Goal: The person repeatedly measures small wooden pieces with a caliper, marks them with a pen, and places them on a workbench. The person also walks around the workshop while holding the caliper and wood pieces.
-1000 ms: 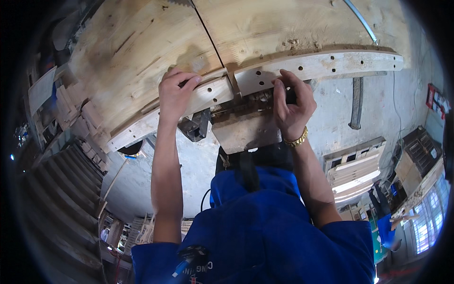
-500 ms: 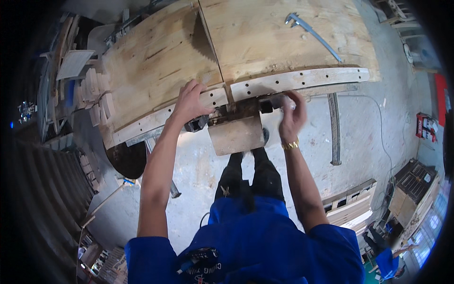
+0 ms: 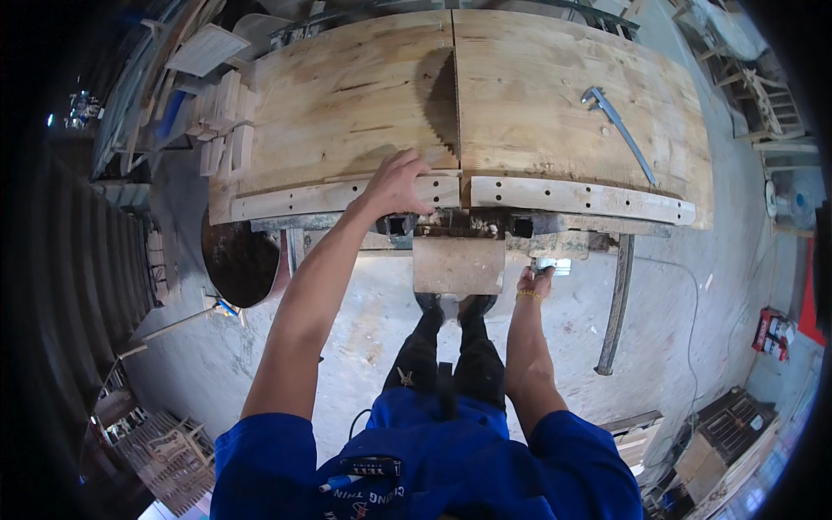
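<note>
A saw table (image 3: 364,104) with a plywood top has a toothed circular saw blade (image 3: 444,100) rising through its slot. Pale wooden strips with dark holes run along the near edge. My left hand (image 3: 399,184) rests over the left strip (image 3: 295,201) close to the slot, fingers spread on top and thumb at the near side. The right strip (image 3: 581,196) lies untouched. Below the table edge, my right hand (image 3: 536,282) has its bent fingers against a small pale box (image 3: 555,266); the fingertips are partly hidden.
A caliper (image 3: 620,134) lies on the right half of the top. Stacked wood blocks (image 3: 227,117) stand at the left. A board (image 3: 459,265) hangs below the slot, above my feet. One metal table leg (image 3: 617,303) stands at the right, near a cable (image 3: 693,303).
My right hand has gone from the table's front edge down to the small pale box below. My left hand stays on the left strip. The whole view has shifted and turned.
</note>
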The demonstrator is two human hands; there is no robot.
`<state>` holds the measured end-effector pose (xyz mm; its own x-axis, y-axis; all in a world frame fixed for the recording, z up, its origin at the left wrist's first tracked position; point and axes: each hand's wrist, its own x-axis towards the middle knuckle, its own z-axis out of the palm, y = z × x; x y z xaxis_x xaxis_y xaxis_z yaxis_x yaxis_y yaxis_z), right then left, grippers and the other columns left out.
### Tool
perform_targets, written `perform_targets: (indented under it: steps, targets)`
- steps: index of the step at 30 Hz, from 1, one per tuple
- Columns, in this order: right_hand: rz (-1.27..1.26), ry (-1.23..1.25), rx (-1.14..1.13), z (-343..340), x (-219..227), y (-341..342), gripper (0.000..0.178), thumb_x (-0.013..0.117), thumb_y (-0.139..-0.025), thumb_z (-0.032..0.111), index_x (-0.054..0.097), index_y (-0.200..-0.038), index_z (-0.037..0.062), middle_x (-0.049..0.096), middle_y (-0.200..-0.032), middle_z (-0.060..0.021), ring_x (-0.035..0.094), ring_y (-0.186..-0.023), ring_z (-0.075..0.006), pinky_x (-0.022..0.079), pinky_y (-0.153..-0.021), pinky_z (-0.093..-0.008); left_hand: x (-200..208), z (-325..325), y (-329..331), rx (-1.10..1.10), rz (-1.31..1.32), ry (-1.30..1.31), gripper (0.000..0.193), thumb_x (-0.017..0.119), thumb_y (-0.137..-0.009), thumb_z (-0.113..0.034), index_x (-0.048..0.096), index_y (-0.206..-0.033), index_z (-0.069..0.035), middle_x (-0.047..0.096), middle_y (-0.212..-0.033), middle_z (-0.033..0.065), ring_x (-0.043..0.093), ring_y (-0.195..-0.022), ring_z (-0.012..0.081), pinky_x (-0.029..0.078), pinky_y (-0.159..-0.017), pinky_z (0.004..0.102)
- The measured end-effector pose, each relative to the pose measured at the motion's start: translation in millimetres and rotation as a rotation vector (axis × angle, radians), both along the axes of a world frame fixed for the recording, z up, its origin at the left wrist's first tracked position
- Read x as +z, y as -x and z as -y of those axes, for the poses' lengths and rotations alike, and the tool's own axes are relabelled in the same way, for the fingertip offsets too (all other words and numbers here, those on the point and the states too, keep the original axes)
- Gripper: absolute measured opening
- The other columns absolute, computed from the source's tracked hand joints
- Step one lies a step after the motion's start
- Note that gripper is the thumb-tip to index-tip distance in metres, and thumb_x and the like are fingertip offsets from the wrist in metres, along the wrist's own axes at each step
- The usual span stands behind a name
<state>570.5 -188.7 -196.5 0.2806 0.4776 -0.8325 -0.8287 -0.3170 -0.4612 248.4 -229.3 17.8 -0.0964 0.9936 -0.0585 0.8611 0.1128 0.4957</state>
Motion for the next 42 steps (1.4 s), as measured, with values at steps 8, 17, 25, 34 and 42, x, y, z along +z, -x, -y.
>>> perform_targets:
  steps: [8, 17, 25, 34, 42]
  targets:
    - [0.03, 0.018, 0.302, 20, 2, -34, 0.038, 0.05, -0.088, 0.045, 0.047, -0.118, 0.0217, 0.049, -0.118, 0.0037, 0.054, -0.092, -0.0205, 0.045, -0.073, -0.0401, 1, -3, -2, -0.015, -0.035, -0.063, 0.059, 0.081, -0.046, -0.03, 0.059, -0.095, -0.006, 0.051, -0.097, 0.0104, 0.051, -0.097, 0.0289, 0.042, -0.084, 0.037]
    - [0.212, 0.013, 0.964, 63, 38, -61, 0.046, 0.05, -0.089, 0.028, 0.04, -0.129, 0.0085, 0.052, -0.122, -0.0089, 0.06, -0.096, -0.0269, 0.047, -0.068, -0.0383, -2, -3, 2, -0.013, -0.01, -0.054, 0.058, 0.081, -0.046, -0.032, 0.059, -0.092, -0.006, 0.052, -0.098, 0.0104, 0.052, -0.096, 0.0286, 0.042, -0.083, 0.0371]
    - [0.217, 0.076, 1.115, 116, 38, -64, 0.046, 0.051, -0.088, 0.022, 0.039, -0.129, 0.0069, 0.054, -0.119, -0.0111, 0.061, -0.094, -0.0263, 0.047, -0.065, -0.0361, -1, -4, -3, -0.006, -0.069, -0.047, 0.057, 0.081, -0.048, -0.028, 0.058, -0.095, -0.005, 0.051, -0.098, 0.0094, 0.052, -0.096, 0.0269, 0.043, -0.083, 0.0356]
    - [0.236, 0.044, 1.141, 121, 33, -76, 0.049, 0.053, -0.088, 0.021, 0.037, -0.132, 0.0053, 0.055, -0.117, -0.0129, 0.061, -0.094, -0.0257, 0.047, -0.063, -0.0335, 0, -4, -2, 0.002, -0.034, -0.026, 0.057, 0.08, -0.048, -0.029, 0.058, -0.095, -0.005, 0.051, -0.099, 0.0099, 0.052, -0.097, 0.0279, 0.043, -0.084, 0.0361]
    - [0.262, 0.037, 1.148, 119, 37, -80, 0.05, 0.054, -0.087, 0.021, 0.037, -0.131, 0.0037, 0.056, -0.117, -0.0134, 0.061, -0.094, -0.0257, 0.048, -0.064, -0.0347, 4, -5, -4, -0.012, -0.012, 0.001, 0.059, 0.079, -0.049, -0.033, 0.059, -0.097, -0.005, 0.051, -0.099, 0.011, 0.052, -0.098, 0.0293, 0.041, -0.085, 0.0378]
